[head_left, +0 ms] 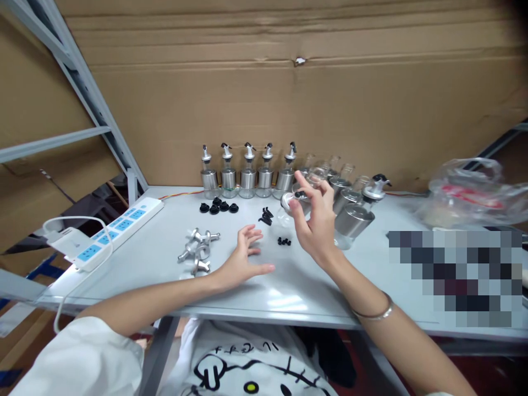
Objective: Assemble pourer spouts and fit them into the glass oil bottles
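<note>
My left hand (241,261) hovers over the table, empty, its fingers apart and thumb stretched out. Raised over the table, my right hand (317,223) curls around a silver pourer top (287,200) with a black bit; the fingers partly hide it. Clear glass shows behind and below that hand. Silver pourer tops (198,245) lie left of my left hand. Between the hands are small black pieces (284,241) and slim black levers (266,216). Black ribbed stoppers (218,206) lie farther back.
Several steel-sleeved bottles with pourers (248,176) line the back. Open-necked bottles (341,179) and a bottle with a pourer (355,219) stand right. A white power strip (119,228) lies left, a plastic bag (466,192) far right. Cardboard (247,99) walls the back.
</note>
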A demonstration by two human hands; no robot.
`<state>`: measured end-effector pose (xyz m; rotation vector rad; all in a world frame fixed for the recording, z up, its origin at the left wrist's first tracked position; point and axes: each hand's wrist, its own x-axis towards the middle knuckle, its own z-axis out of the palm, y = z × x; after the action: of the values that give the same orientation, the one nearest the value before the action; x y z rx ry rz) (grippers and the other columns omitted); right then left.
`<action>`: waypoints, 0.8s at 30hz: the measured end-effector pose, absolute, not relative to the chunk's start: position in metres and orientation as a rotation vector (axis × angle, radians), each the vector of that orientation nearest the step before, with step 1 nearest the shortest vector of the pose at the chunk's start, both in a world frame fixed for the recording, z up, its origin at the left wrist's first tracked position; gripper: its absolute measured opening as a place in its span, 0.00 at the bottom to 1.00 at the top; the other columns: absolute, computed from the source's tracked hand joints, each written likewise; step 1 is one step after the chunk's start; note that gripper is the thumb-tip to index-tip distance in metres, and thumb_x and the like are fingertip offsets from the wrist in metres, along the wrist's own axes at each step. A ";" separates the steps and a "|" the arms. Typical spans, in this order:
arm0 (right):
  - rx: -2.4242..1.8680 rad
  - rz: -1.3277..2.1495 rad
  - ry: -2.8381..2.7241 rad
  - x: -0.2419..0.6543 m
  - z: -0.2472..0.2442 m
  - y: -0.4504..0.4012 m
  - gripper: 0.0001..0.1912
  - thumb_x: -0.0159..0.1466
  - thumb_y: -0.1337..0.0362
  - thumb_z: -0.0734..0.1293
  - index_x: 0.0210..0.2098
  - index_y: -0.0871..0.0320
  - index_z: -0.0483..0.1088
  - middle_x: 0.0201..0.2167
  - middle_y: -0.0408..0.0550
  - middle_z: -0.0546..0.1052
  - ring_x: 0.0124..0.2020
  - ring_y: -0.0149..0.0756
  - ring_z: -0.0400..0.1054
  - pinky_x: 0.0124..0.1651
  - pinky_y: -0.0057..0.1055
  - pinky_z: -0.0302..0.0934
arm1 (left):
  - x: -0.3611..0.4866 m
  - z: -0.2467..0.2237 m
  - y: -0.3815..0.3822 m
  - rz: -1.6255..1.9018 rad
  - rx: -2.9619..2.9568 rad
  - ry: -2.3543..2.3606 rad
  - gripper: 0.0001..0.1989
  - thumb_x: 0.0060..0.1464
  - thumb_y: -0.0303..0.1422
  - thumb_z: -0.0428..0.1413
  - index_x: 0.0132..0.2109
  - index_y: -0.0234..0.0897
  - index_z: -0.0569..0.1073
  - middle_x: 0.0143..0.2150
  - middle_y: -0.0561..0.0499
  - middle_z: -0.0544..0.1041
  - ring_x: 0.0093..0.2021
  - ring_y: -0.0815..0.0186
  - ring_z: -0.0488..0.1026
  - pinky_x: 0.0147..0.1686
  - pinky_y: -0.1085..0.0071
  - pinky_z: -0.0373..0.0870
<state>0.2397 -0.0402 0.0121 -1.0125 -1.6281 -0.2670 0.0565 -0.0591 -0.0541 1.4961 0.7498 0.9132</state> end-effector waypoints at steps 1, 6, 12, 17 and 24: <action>-0.947 -0.216 -1.647 0.236 0.013 -0.045 0.09 0.67 0.62 0.60 0.45 0.53 0.67 0.57 0.53 0.73 0.59 0.48 0.58 0.59 0.54 0.55 | 0.056 -0.054 -0.058 0.934 1.501 0.760 0.48 0.40 0.37 0.68 0.60 0.42 0.44 0.66 0.32 0.50 0.70 0.49 0.48 0.64 0.48 0.51; -0.620 0.214 -1.749 0.222 0.012 -0.067 0.05 0.67 0.63 0.61 0.41 0.53 0.68 0.51 0.50 0.77 0.54 0.45 0.63 0.57 0.52 0.58 | 0.054 -0.047 -0.055 1.042 1.542 0.706 0.56 0.33 0.36 0.71 0.64 0.43 0.46 0.71 0.36 0.45 0.72 0.48 0.42 0.68 0.49 0.41; -0.478 0.566 -1.800 0.212 0.017 -0.085 0.07 0.68 0.57 0.61 0.38 0.51 0.68 0.47 0.49 0.80 0.53 0.47 0.67 0.53 0.54 0.61 | 0.054 -0.031 -0.055 0.838 1.628 0.597 0.36 0.38 0.32 0.68 0.56 0.36 0.65 0.55 0.45 0.72 0.57 0.49 0.68 0.55 0.59 0.65; -0.468 0.569 -1.862 0.214 0.022 -0.087 0.10 0.67 0.54 0.61 0.37 0.50 0.70 0.42 0.51 0.82 0.50 0.50 0.71 0.53 0.57 0.60 | 0.050 -0.030 -0.060 0.746 1.638 0.749 0.20 0.38 0.29 0.64 0.42 0.34 0.73 0.37 0.52 0.76 0.41 0.59 0.73 0.39 0.68 0.69; -0.538 0.560 -1.554 0.210 0.008 -0.087 0.10 0.69 0.53 0.58 0.36 0.50 0.62 0.37 0.46 0.83 0.52 0.46 0.72 0.62 0.55 0.52 | 0.049 -0.025 -0.067 0.580 1.392 0.621 0.17 0.31 0.31 0.66 0.33 0.31 0.75 0.29 0.52 0.75 0.30 0.66 0.70 0.31 0.72 0.65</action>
<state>0.2102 -0.0866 0.0079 -0.5379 -1.5544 0.5603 0.0485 -0.0673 -0.0249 1.3921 0.6213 0.5796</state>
